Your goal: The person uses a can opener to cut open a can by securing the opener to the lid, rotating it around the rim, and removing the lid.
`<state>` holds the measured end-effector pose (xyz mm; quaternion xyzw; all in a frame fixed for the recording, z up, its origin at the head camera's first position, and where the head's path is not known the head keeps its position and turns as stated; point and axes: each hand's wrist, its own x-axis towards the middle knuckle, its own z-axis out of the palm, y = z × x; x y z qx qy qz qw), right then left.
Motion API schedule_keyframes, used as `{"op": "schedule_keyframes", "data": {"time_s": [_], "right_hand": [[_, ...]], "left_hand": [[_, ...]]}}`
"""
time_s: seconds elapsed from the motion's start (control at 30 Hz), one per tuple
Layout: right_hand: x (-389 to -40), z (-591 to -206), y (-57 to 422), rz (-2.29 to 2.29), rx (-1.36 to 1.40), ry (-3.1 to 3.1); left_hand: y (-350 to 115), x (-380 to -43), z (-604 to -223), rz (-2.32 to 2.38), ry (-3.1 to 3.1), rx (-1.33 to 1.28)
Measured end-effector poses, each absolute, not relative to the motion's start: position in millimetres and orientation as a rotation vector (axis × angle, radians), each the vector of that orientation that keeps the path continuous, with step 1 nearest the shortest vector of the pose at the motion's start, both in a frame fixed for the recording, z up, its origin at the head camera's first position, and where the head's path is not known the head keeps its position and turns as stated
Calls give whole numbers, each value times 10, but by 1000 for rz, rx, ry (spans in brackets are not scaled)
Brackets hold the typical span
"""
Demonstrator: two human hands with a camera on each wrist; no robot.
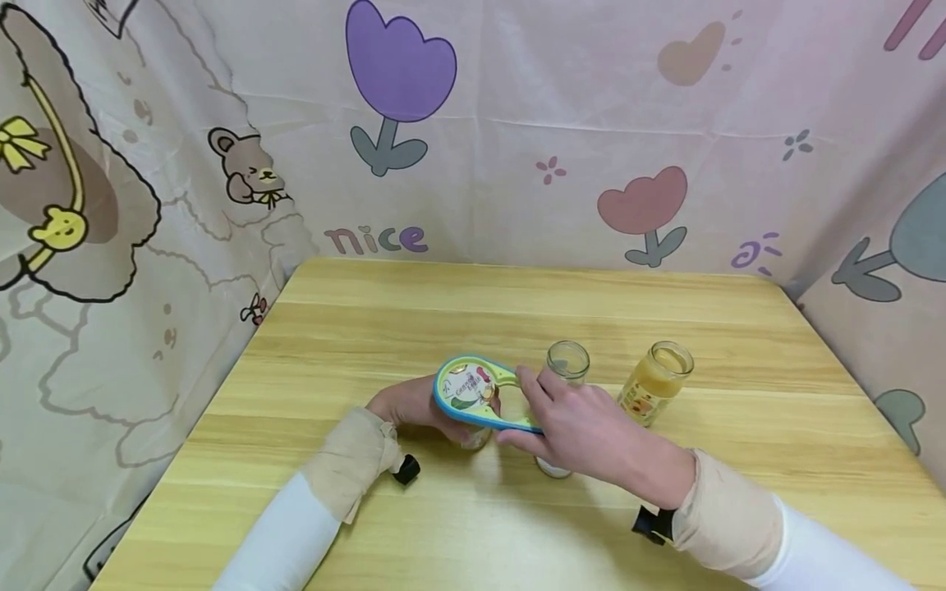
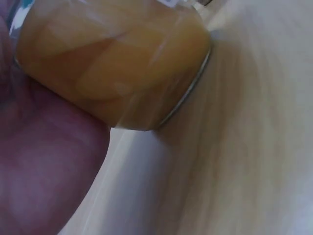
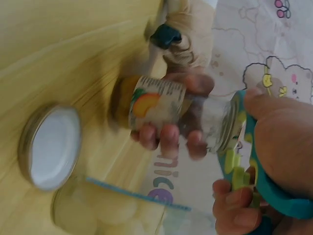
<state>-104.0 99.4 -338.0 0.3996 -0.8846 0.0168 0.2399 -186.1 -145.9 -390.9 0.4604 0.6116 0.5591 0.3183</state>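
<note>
My left hand (image 1: 414, 402) grips a glass jar (image 3: 157, 102) with a peach label; orange fruit fills its lower part in the left wrist view. On top of that jar is a lid (image 1: 468, 386) with printed pictures, ringed by a green and blue jar opener (image 1: 493, 420). My right hand (image 1: 591, 427) holds the opener's handle, fingers curled around it. The left hand's fingers wrap the jar's side, and in the head view the opener hides much of the jar.
Just beyond my right hand stands a lidless glass jar (image 1: 567, 361). Right of it is another open jar (image 1: 654, 382) with yellow contents and a label. A lid (image 3: 54, 147) lies white side up on the wooden table (image 1: 414, 312). Printed cloth (image 1: 517, 197) hangs behind the table.
</note>
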Motion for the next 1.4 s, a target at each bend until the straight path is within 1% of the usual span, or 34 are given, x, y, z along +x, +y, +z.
{"op": "schedule_keyframes", "data": {"time_s": [0.2,0.6,1.0,1.4], "right_hand": [[-1093,-3377,1043,61,1205,-2368],[-1018,-3354,1107,57,1319,-2362],[-1092,-3231,1129,-17,1379,-2281],[-1118,-3098,1124,-121,1378,-2189]], "left_hand": [[-1503,-1784,-3887,1403,1682,1203],[-1541,-1637,-3888,1331,1659,1194],[-1543,-1704,-3879,1319,1605,1255],[-1536,-1686,-3916,1349,1681,1150]]}}
